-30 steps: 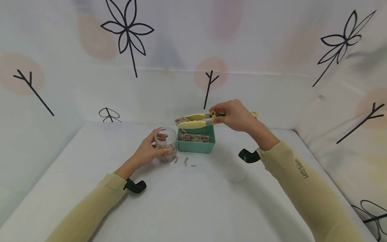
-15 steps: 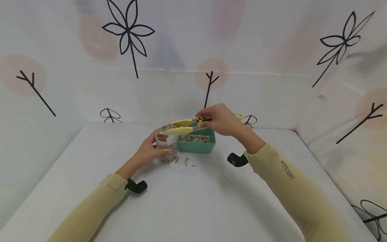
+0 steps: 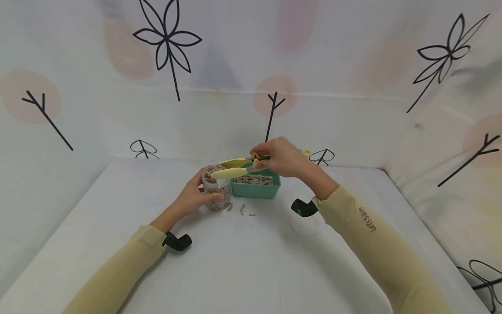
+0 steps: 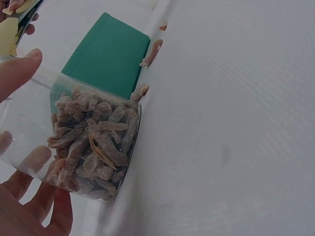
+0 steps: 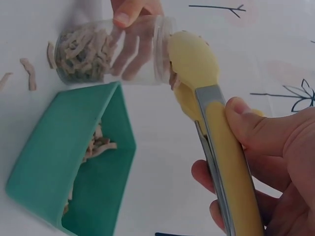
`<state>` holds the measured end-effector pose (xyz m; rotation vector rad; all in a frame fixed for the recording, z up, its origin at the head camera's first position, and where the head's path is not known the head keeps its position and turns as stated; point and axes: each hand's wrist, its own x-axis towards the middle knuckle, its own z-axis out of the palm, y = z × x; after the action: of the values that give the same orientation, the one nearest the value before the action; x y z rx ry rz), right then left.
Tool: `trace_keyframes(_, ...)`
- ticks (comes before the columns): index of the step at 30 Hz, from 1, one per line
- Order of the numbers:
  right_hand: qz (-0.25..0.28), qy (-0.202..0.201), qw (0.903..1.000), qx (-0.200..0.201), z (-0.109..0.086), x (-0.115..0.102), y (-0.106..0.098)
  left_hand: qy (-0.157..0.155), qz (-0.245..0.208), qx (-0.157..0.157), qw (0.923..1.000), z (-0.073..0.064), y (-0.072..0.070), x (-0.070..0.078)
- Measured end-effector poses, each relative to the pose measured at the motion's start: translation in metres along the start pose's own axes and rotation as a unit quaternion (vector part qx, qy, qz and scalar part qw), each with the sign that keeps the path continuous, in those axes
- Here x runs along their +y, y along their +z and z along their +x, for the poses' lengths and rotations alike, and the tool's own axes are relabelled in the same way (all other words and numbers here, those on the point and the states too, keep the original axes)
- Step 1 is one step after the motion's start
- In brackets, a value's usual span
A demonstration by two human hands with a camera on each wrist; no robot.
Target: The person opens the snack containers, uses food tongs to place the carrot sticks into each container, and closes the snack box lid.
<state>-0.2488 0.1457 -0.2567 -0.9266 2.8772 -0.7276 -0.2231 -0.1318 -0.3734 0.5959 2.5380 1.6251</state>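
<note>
My left hand (image 3: 189,197) holds a clear jar (image 4: 44,105) upright on the table, fingers and thumb around its wall. Dried brownish strips (image 4: 93,142) fill the lower part of the jar. With my right hand (image 3: 283,158) I grip yellow-tipped tongs (image 5: 224,147). Their yellow heads (image 5: 194,59) are at the jar's mouth, with a clump of strips (image 3: 214,169) between them, partly hidden. Just right of the jar stands a green rectangular box (image 3: 255,190) with more strips (image 5: 98,145) inside.
Several loose strips (image 3: 242,209) lie on the white table (image 3: 235,261) in front of the jar and box. A clear round lid-like disc (image 3: 304,225) lies at the right, below my right wrist. A patterned white backdrop (image 3: 219,122) rises behind.
My right hand has moved left and slightly down, carrying the tongs and the clump of strips from above the green box to the jar's mouth. My left hand and the jar have stayed in place.
</note>
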Motion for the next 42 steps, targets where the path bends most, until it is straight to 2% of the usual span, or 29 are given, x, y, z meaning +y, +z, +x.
trace_keyframes(16, -0.013, 0.006, 0.9999, -0.005, 0.000, -0.001, -0.002, 0.000, -0.002, 0.001, 1.0000, 0.001, 0.001, -0.003)
trace_keyframes(34, 0.012, 0.005, 0.9999, 0.000, -0.004, 0.009, -0.003, 0.005, -0.003, 0.001, 1.0000, 0.000, 0.002, -0.003)
trace_keyframes(41, 0.015, 0.004, 0.9999, 0.007, -0.010, 0.016, -0.005, 0.020, -0.006, 0.009, 0.9997, 0.014, 0.004, -0.041)
trace_keyframes(42, 0.016, 0.005, 0.9998, 0.007, -0.010, 0.017, -0.005, 0.023, -0.005, 0.009, 0.9997, 0.014, 0.004, -0.041)
